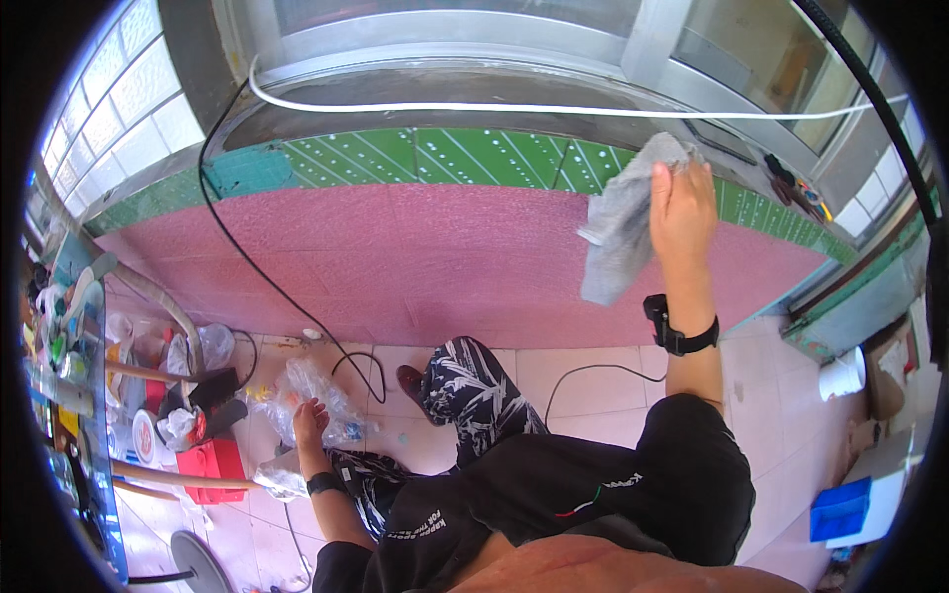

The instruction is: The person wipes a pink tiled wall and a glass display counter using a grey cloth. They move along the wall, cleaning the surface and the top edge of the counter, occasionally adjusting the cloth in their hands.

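Note:
My right hand [686, 211] presses a grey cloth [623, 222] against the sill at the right; the cloth hangs down over the green tile edging [489, 159] and the pink wall [415, 259]. Its fingertips are partly hidden in the cloth. Low at the left, my left hand [311, 421] is raised above the floor with fingers loosely curled and nothing in it. Clear plastic bags [326, 393] lie on the floor just beyond that hand. A white cable [460, 110] runs across in front of the window frame, above the sill.
A black cable [252, 259] hangs down the wall to the tiled floor. Tools [797, 189] lie on the sill's right end. A glass-topped table [104, 445], a red box [211, 471] and bags crowd the left. A white bucket [843, 374] and blue box [840, 510] stand right.

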A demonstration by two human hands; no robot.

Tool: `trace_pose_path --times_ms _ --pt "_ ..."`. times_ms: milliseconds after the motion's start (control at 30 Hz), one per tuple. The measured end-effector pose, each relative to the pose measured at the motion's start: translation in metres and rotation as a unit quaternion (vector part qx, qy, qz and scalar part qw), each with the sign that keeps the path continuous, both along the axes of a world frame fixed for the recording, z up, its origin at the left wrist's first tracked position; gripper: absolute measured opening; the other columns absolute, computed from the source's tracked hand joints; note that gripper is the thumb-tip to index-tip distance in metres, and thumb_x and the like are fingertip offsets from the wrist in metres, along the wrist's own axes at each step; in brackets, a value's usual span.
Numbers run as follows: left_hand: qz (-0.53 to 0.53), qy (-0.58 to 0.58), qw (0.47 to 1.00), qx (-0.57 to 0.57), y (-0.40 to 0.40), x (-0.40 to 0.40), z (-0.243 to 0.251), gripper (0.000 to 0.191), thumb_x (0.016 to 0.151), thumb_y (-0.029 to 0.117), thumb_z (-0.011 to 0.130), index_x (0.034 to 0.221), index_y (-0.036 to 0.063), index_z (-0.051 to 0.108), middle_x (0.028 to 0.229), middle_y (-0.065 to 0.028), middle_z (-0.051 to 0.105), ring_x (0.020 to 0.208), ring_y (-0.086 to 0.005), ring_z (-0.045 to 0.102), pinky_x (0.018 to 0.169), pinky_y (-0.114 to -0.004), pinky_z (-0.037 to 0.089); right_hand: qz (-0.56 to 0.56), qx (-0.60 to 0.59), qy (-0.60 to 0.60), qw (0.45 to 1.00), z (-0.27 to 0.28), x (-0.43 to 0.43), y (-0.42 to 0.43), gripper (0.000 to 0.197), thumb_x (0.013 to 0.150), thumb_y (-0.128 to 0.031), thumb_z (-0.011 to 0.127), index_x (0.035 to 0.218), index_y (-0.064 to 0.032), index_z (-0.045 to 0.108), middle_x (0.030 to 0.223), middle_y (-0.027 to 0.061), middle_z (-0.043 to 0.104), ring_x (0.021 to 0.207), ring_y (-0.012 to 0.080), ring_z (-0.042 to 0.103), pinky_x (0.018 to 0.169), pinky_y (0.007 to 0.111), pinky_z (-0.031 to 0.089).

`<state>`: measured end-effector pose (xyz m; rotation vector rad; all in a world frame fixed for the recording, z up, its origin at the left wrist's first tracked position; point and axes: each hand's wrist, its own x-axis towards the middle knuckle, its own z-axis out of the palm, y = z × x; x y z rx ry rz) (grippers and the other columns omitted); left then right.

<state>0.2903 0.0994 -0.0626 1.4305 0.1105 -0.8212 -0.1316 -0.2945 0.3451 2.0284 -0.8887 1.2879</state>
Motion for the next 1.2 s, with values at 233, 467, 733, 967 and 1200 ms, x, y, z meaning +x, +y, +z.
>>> trace_pose_path --times_ms 233,467,733,967,1200 --pt "-0.034 -0.016 0.999 0.016 -0.017 0.001 -0.003 0.031 0.082 0.024 0.05 0.103 0.0027 0.054 0.081 -0.0081 0.059 0.056 -0.0138 0.053 0.052 -0.026 0.047 -0.034 0.163 0.05 0.985 0.031 -0.046 -0.032 0.032 0.087 -0.025 0.044 0.075 0.0022 0.056 0.079 0.0211 0.057 0.077 0.0406 0.053 0.076 0.046 0.042" --pt "-0.058 -0.021 0.998 0.006 -0.025 0.006 -0.012 0.033 0.082 0.024 0.049 0.104 0.0008 0.054 0.08 -0.0096 0.059 0.056 -0.0141 0.054 0.048 -0.024 0.046 0.056 0.355 0.18 0.916 0.064 -0.033 -0.084 0.041 0.087 -0.035 0.041 0.083 0.0031 0.057 0.085 0.0243 0.058 0.081 0.0398 0.055 0.07 0.043 0.041" --pt "-0.036 -0.03 0.999 0.027 -0.03 -0.003 0.004 0.031 0.082 0.023 0.049 0.103 0.0012 0.055 0.079 -0.0085 0.059 0.056 -0.0142 0.054 0.051 -0.025 0.046 0.09 0.412 0.226 0.878 0.068 0.004 -0.126 0.044 0.088 -0.036 0.036 0.101 0.0011 0.055 0.095 0.0203 0.06 0.088 0.0331 0.057 0.077 0.038 0.042" --pt "-0.038 -0.022 0.999 0.009 -0.024 -0.003 -0.002 0.029 0.081 0.023 0.049 0.102 0.003 0.056 0.079 -0.0085 0.059 0.056 -0.0144 0.054 0.05 -0.025 0.046 -0.013 0.363 0.193 0.912 0.064 -0.009 -0.071 0.042 0.085 -0.034 0.033 0.093 -0.0012 0.057 0.097 0.0208 0.058 0.089 0.0372 0.055 0.076 0.044 0.042" --pt "-0.025 -0.02 0.999 0.044 -0.028 -0.004 0.002 0.03 0.08 0.021 0.051 0.102 0.0012 0.053 0.077 -0.0103 0.057 0.055 -0.0147 0.05 0.045 -0.024 0.043 0.052 0.111 0.073 0.99 0.026 -0.03 -0.022 0.024 0.084 -0.019 0.048 0.095 0.0001 0.058 0.093 0.0159 0.06 0.086 0.0336 0.055 0.077 0.041 0.041"
